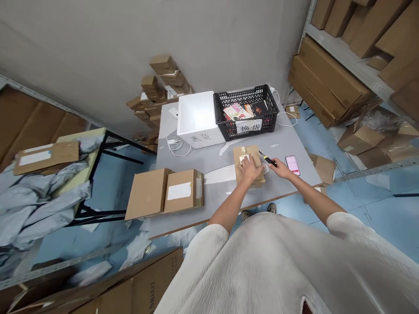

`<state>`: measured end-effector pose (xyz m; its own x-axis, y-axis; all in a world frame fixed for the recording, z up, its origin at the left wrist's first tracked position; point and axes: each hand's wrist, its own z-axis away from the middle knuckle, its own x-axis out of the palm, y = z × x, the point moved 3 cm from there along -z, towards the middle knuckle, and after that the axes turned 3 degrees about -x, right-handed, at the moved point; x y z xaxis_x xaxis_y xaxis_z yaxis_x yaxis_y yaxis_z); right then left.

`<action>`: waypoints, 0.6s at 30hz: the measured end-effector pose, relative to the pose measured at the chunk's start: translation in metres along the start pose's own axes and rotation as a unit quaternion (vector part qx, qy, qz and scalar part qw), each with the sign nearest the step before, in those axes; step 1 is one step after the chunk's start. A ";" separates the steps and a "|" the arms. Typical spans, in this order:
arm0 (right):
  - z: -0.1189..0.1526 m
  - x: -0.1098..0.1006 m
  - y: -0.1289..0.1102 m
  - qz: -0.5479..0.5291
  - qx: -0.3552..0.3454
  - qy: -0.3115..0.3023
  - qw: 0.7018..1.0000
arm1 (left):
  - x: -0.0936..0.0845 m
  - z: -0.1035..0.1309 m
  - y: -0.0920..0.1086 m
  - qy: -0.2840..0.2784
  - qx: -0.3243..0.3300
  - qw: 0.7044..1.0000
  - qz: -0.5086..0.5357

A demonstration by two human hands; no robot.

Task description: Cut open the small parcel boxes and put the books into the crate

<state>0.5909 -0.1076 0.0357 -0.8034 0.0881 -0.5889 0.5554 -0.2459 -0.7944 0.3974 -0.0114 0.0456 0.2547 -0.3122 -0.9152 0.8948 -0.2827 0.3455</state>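
Note:
A small taped cardboard box (240, 153) sits near the front edge of the grey table (214, 159). My left hand (250, 169) lies on top of this box with its fingers spread, partly over a white label. In my right hand (279, 168) is a black and yellow utility knife (269, 161), its tip pointing at the box's right side. Just right of that hand a phone (292, 165) with a pink and white screen lies on the table.
Behind the box stand a white foam box (201, 137) and a black crate (272, 123) holding booklets. Two cardboard boxes (179, 192) stand at the table's left end. Stacked cartons, shelves (353, 52) and a side table with grey bags (49, 192) surround the table.

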 end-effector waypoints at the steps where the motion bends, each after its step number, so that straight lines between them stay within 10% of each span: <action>1: 0.000 -0.004 0.002 -0.001 0.006 0.011 1.000 | 0.004 0.000 0.008 -0.005 0.000 1.000 -0.005; 6: -0.002 -0.020 0.008 0.009 0.001 0.038 0.999 | 0.008 -0.002 0.007 -0.058 0.049 0.996 -0.048; 11: -0.004 -0.039 0.013 -0.018 0.026 -0.005 0.999 | -0.010 0.004 -0.030 -0.142 0.230 0.959 -0.079; 18: -0.006 -0.062 0.010 -0.060 0.043 -0.115 0.991 | -0.013 0.015 -0.033 -0.102 0.219 0.968 -0.068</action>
<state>0.6477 -0.1098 0.0640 -0.8959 -0.0973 -0.4335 0.4400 -0.3296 -0.8353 0.3591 -0.0116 0.0491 0.0267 -0.4054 -0.9137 0.6621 -0.6777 0.3200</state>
